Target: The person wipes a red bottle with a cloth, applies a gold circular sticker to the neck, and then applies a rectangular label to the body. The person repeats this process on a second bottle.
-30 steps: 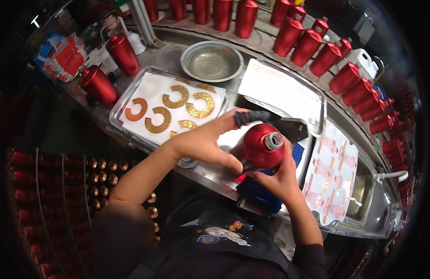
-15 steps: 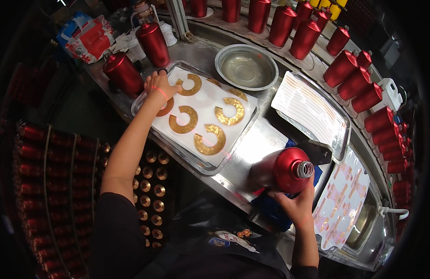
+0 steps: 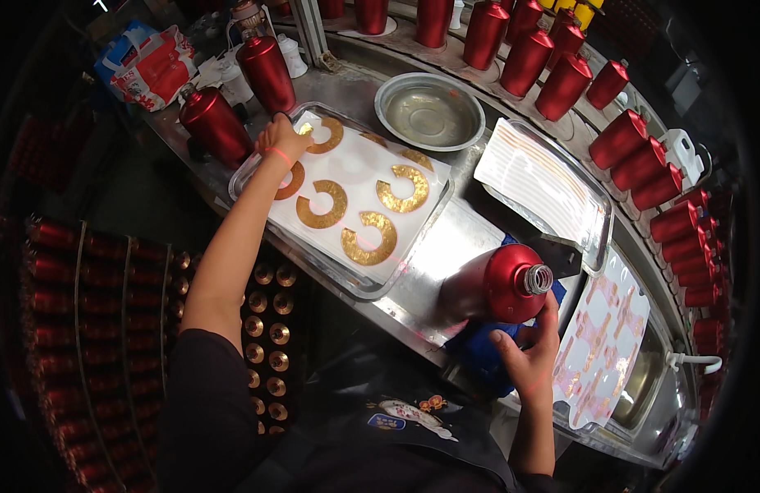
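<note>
My left hand (image 3: 283, 141) reaches over the far left part of a metal tray (image 3: 368, 289). Its fingers are bunched at the end of a gold C-shaped decal (image 3: 324, 136), whose tip shines bright beside the thumb. Several more such decals, like this gold one (image 3: 368, 239), lie on the white sheet (image 3: 331, 234) in the tray. At the right stands a red metallic bottle (image 3: 499, 286) with its threaded neck uncapped, tilted toward me. My right hand (image 3: 532, 357) is open beside it, thumb spread away, fingertips at the bottle's right side. Blue material (image 3: 485, 357) shows beneath the bottle.
Two red bottles (image 3: 216, 127) stand beyond the tray. A round metal basin (image 3: 430, 112) of liquid sits behind it, and another tray with a white sheet (image 3: 538, 171) to the right. Patterned decal sheets (image 3: 602, 345) lie farther right. A curved conveyor (image 3: 454, 57) carries red bottles.
My left hand has moved slightly up and left, its fingers drawn together at the decal's end. My right thumb has come away from the bottle. Bottles on the conveyor have shifted along.
</note>
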The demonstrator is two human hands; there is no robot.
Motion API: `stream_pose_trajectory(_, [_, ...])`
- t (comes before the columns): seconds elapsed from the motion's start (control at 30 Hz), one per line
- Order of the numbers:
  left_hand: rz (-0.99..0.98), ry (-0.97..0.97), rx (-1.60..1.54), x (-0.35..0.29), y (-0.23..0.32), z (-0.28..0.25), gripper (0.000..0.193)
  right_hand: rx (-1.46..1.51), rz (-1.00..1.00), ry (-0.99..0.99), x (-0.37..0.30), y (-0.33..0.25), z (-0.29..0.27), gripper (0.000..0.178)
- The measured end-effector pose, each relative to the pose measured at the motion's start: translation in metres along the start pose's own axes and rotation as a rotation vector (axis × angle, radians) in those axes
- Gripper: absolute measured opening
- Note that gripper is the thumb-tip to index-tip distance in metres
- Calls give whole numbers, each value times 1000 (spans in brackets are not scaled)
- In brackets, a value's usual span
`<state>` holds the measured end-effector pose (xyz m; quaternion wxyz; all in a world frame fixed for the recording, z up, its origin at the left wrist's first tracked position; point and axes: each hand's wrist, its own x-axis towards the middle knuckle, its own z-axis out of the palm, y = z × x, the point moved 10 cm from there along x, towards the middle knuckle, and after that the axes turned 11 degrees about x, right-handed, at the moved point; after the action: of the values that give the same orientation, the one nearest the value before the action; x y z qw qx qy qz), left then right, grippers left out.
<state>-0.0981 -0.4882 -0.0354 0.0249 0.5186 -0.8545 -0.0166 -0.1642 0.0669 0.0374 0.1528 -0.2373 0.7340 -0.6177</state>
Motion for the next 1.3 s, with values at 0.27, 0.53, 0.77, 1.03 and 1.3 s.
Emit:
stream_pose_trajectory(0.27, [64,248,-17,4,-4,-18,26,-121,1,76,-60,-35,-11,76])
stream_pose_trajectory(0.53, [324,17,-577,-77,28,-68,37,291,171,-322,-32,-21,122,36])
stream_pose_trajectory(0.77, [452,-410,-1174,-224,61,-111,38,1053,765,-232,-43,41,218,43])
stream_pose_trajectory(1.03, [430,-492,-1411,-310,71,-125,65,1004,417,103,-56,12,131,24])
stream_pose_trajectory(1.3, [618,-549,-1791,-359,132,-132,51,442,-13,118,-51,-62,7,13])
